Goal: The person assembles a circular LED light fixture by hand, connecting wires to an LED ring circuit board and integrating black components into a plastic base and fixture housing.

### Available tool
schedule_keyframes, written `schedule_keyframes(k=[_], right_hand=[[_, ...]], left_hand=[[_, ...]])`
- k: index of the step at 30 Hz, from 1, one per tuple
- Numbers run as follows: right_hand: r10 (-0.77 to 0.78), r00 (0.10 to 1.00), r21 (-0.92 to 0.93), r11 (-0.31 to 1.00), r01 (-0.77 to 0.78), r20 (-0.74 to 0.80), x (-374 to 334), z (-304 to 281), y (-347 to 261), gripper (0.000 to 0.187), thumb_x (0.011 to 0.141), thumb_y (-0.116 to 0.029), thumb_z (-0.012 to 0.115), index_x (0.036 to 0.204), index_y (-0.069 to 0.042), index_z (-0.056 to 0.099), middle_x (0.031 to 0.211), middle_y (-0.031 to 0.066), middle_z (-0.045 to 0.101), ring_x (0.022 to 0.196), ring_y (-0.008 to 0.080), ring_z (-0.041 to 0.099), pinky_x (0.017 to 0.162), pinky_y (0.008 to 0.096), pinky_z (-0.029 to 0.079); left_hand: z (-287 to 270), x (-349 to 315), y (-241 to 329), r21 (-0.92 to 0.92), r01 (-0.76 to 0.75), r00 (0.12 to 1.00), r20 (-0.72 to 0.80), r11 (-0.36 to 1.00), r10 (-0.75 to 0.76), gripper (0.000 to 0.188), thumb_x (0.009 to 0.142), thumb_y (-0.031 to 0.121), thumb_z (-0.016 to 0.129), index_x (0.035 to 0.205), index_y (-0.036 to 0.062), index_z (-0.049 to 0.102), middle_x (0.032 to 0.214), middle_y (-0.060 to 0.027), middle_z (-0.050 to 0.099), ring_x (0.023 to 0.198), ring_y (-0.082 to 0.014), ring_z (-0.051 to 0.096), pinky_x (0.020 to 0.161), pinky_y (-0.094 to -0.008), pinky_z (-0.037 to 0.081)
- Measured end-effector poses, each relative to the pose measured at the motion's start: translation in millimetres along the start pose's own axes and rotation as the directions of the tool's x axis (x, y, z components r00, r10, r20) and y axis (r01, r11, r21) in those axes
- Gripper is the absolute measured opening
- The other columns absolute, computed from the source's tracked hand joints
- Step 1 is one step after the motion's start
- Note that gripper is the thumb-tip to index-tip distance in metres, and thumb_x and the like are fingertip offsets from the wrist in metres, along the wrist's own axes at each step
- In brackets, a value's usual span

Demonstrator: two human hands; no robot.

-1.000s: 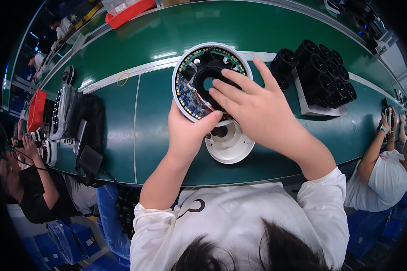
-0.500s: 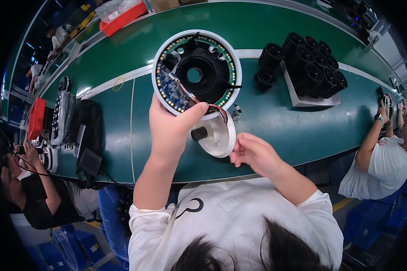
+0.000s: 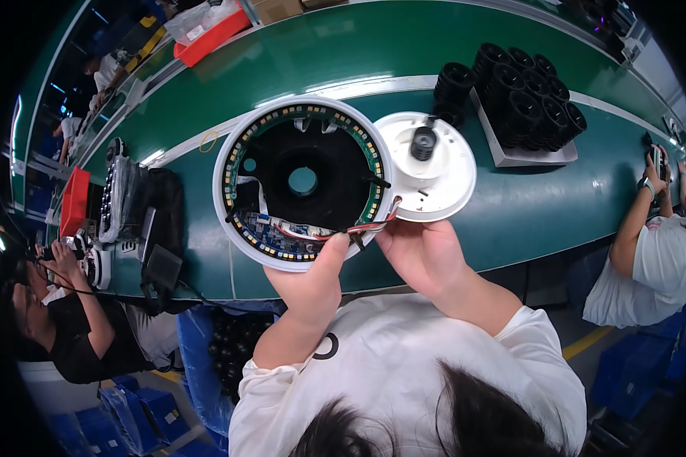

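My left hand grips the near rim of a round white housing, its thumb by the wires. Inside the housing run a ring of small LEDs, a blue circuit board and a black funnel-like centre with a hole. Red and dark wires lead from the board to a white round cover, whose inner side faces up. A black cylindrical part stands on that cover. My right hand supports the cover from below at its near edge; some fingers are hidden beneath it.
Black ribbed ring-shaped parts are stacked in a white box at the far right, with more beside it. A yellow band lies at the far left. Red bins, bagged parts and co-workers are at both sides of the green bench.
The housing has come nearer and turned. The cover has swung from below it to its right side, inner face now up, and my right hand has moved under it.
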State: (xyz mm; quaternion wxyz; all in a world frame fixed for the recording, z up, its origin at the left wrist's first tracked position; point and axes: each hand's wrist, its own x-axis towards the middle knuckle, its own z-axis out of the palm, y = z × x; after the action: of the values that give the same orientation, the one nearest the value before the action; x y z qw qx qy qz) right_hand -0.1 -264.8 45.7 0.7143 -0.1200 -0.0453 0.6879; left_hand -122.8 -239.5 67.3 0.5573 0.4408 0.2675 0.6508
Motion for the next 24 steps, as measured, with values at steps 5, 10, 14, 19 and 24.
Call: schedule_keyframes(k=[5, 10, 14, 19, 24], right_hand=[[-0.288, 0.957, -0.172, 0.944, 0.280, -0.023, -1, -12, -3, 0.026, 0.088, -0.011, 0.043, 0.114, -0.007, 0.044, 0.108, 0.0058, 0.051, 0.097, 0.0179, 0.050, 0.084, 0.0308, 0.043], [-0.677, 0.733, -0.345, 0.672, 0.655, 0.073, 0, -20, -2, 0.029, 0.084, -0.012, 0.051, 0.111, -0.007, 0.042, 0.109, 0.0041, 0.047, 0.088, 0.0135, 0.050, 0.074, 0.0272, 0.043], [-0.467, 0.852, -0.483, 0.704, 0.520, 0.238, 2, -12, -23, 0.014, 0.080, -0.004, 0.045, 0.073, -0.010, 0.034, 0.079, -0.0016, 0.036, 0.060, 0.0041, 0.034, 0.051, 0.0171, 0.030], [-0.433, 0.793, -0.621, 0.496, 0.607, 0.429, 4, -26, -27, 0.032, 0.069, 0.006, 0.057, 0.060, -0.010, 0.031, 0.077, 0.0003, 0.039, 0.063, 0.0079, 0.037, 0.057, 0.0204, 0.033], [-0.509, 0.601, -0.719, -0.054, 0.692, 0.616, 7, -29, -25, 0.025, 0.060, 0.000, 0.063, 0.079, -0.007, 0.047, 0.094, 0.0089, 0.044, 0.094, 0.0219, 0.045, 0.089, 0.0336, 0.032]], left_hand=[[-1, -3, -7, -0.079, 0.119, 0.993, -0.002, 0.990, -0.120, 0.057, 0.068, -0.011, 0.059, 0.118, -0.0008, 0.036, 0.107, -0.0102, 0.050, 0.097, -0.0159, 0.052, 0.083, -0.0282, 0.043], [-1, -7, -19, -0.029, 0.426, 0.904, -0.003, 0.904, -0.427, 0.047, 0.069, -0.007, 0.061, 0.111, 0.0004, 0.040, 0.103, -0.0078, 0.052, 0.090, -0.0132, 0.053, 0.080, -0.0270, 0.044], [-5, -13, -31, 0.041, 0.480, 0.876, 0.034, 0.876, -0.482, 0.047, 0.070, -0.003, 0.063, 0.111, 0.0011, 0.040, 0.102, -0.0064, 0.052, 0.091, -0.0129, 0.052, 0.081, -0.0264, 0.043], [0, -20, -42, 0.057, 0.358, 0.927, 0.097, 0.932, -0.362, 0.045, 0.072, 0.002, 0.063, 0.112, 0.0042, 0.043, 0.107, -0.0035, 0.052, 0.096, -0.0123, 0.053, 0.081, -0.0255, 0.044], [-5, -21, -42, 0.075, 0.382, 0.918, 0.085, 0.921, -0.387, 0.046, 0.072, -0.002, 0.064, 0.113, 0.0038, 0.043, 0.108, -0.0049, 0.053, 0.096, -0.0126, 0.053, 0.081, -0.0261, 0.045]])
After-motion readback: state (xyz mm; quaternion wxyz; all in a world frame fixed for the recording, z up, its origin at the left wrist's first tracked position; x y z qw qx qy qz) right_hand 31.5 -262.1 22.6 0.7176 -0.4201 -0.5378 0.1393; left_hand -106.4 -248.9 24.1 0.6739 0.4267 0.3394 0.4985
